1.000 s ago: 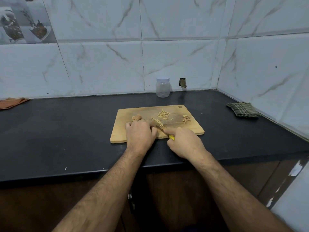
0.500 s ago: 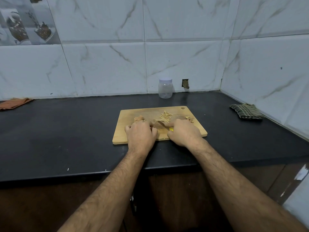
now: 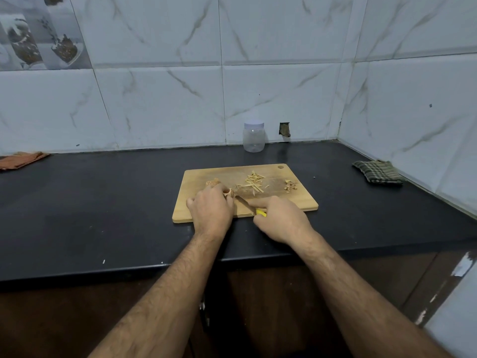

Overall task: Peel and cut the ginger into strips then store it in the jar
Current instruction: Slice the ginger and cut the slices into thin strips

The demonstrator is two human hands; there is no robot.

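1. Right now the wooden cutting board (image 3: 296,202) lies on the black counter (image 3: 103,202), and everything else is placed from it.
2. On the board's near left part, the left hand (image 3: 210,210) has its fingers curled down over a piece of ginger (image 3: 229,193), pinning it to the wood; only the piece's cut end shows past the fingertips.
3. At the board's near edge, the right hand (image 3: 280,219) is clenched around the yellow handle of a knife (image 3: 247,204), index finger stretched forward. The blade angles toward the held ginger; whether it touches cannot be told.
4. A second ginger chunk (image 3: 213,182) sits on the board just beyond the left hand.
5. Cut ginger strips (image 3: 254,180) lie in a loose heap near the board's middle, toward its far edge.
6. Peel scraps (image 3: 290,186) lie on the board's right part.
7. Beyond the board, against the tiled wall, stands the clear jar (image 3: 254,137), upright, with its lid on.
8. Right of the board lies a green checked cloth (image 3: 378,171); far left of it, an orange cloth (image 3: 20,160).
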